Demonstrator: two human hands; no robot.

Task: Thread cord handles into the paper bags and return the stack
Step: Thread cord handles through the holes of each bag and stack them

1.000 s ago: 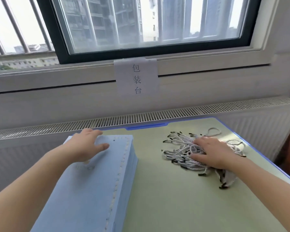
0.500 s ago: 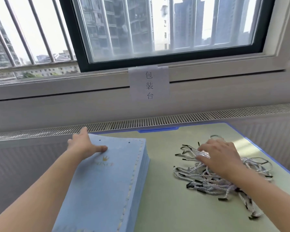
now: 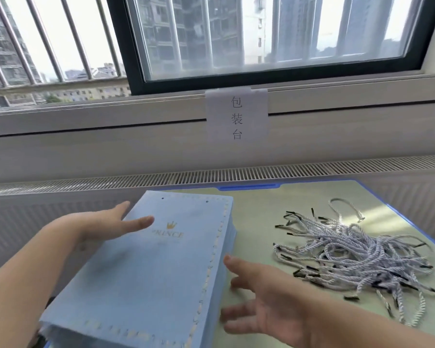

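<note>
Right hand [image 3: 269, 312] leaving cord pile [image 3: 357, 259], reaching open, empty, to bag stack [image 3: 146, 267] right edge; left hand [image 3: 103, 227] resting flat on top, gripping nothing. Threading not begun.

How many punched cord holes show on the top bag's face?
2: both near the far edge of the top bag, left hole and right hole. No cord passes through either.

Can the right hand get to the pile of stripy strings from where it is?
Probably yes. The right hand, open beside the stack of light blue paper bags, has only bare green tabletop between it and the pile of white-and-grey twisted cords.
</note>
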